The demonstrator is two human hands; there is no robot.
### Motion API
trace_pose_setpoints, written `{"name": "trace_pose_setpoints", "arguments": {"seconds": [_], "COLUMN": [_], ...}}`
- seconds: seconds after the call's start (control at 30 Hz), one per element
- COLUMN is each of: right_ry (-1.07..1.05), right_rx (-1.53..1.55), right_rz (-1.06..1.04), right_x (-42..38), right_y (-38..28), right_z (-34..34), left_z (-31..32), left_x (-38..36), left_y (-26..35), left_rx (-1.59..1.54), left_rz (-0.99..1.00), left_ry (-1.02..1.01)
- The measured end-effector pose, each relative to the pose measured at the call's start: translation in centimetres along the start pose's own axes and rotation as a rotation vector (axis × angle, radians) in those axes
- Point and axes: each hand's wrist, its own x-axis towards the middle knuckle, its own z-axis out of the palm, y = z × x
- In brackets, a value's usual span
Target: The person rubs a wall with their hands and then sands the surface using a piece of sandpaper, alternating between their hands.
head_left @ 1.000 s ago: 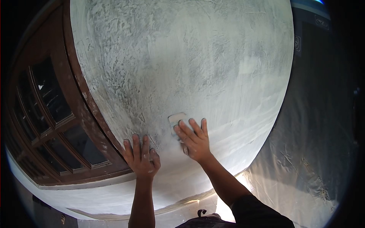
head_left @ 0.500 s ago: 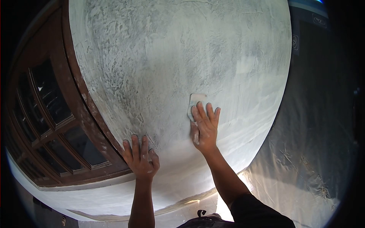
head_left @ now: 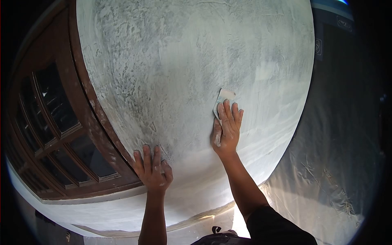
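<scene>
Under the flat fingers of my right hand [head_left: 229,126] is a thin pale piece of sandpaper [head_left: 227,94], pressed against the wall. Its top end sticks out above my fingertips; the rest is hidden by the hand. White dust coats my right thumb. My left hand [head_left: 154,170] lies with fingers spread on the wall near the window frame, holding nothing. The plastered wall [head_left: 183,69] is whitish, with rough grey patches at the upper left and smoother white areas lower down and to the right.
A brown wooden window [head_left: 61,139] with dark panes borders the wall on the left, its frame spotted with white. Dark plastic sheeting [head_left: 335,134] hangs to the right. Bright light comes through at the bottom, near my body.
My right hand has slid up and slightly right across the wall with the sandpaper. My left hand has stayed in place.
</scene>
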Motion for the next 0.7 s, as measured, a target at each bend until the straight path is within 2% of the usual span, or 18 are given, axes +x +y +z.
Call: {"name": "trace_pose_setpoints", "arguments": {"seconds": [0.03,0.07,0.17,0.27,0.37,0.4,0.47,0.53,0.6,0.63,0.7], "right_ry": [0.059,-0.014,-0.261,-0.287,-0.105,0.022,0.070,-0.097,-0.244,-0.247,-0.290], "right_rx": [0.028,0.042,0.008,-0.014,-0.005,-0.011,-0.027,0.030,0.055,0.056,-0.024], "right_rz": [0.062,0.032,-0.331,-0.421,-0.116,0.001,0.089,0.015,-0.291,-0.286,-0.432], "right_x": [0.1,-2.3,-9.2,-8.0,-1.4,-0.1,-0.3,-4.5,-9.6,-9.8,-9.0], "right_y": [-0.5,-1.3,-4.6,-2.5,0.3,1.1,0.2,-2.3,-4.4,-4.3,-3.1], "right_z": [0.4,1.1,1.5,0.5,-1.0,-0.5,0.1,0.6,1.5,1.3,0.7], "left_z": [-0.1,-0.1,0.2,0.4,0.1,0.0,0.0,0.2,0.1,-0.1,-0.1], "left_x": [0.0,0.0,-0.3,-0.3,-0.1,0.0,-0.1,0.0,-0.1,-0.3,-0.2], "left_y": [-0.1,-0.1,-0.1,-0.1,0.0,0.0,0.0,0.0,-0.1,-0.1,-0.2], "left_rx": [0.002,0.006,-0.015,-0.029,-0.015,-0.002,0.010,0.016,0.000,0.000,-0.006], "left_rz": [0.002,0.003,-0.021,-0.043,-0.023,-0.004,-0.002,0.004,-0.001,0.000,-0.002], "left_ry": [0.002,0.000,0.000,0.006,-0.001,-0.006,-0.002,0.003,-0.003,-0.009,-0.022]}}
